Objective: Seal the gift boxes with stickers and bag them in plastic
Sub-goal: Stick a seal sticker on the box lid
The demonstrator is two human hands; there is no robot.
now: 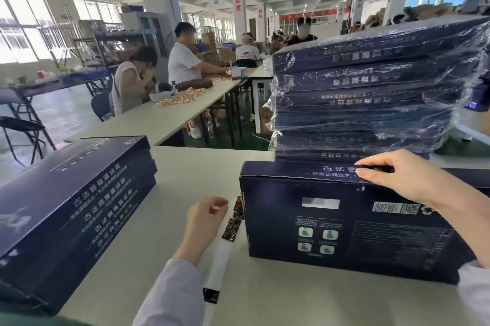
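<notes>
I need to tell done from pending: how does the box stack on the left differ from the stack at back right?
The left stack is bare cardboard; the back-right stack is wrapped in clear plastic. The left stack is lower; the back-right stack is taller. Both hold flat dark blue boxes.

A dark navy gift box (344,233) lies on the table with its back panel up, showing a barcode and QR code. A white sticker strip (230,222) carrying dark stickers lies just beside its left edge. An unbagged stack of boxes (66,206) sits well left, and a taller plastic-wrapped stack (371,92) stands just behind it.
</notes>
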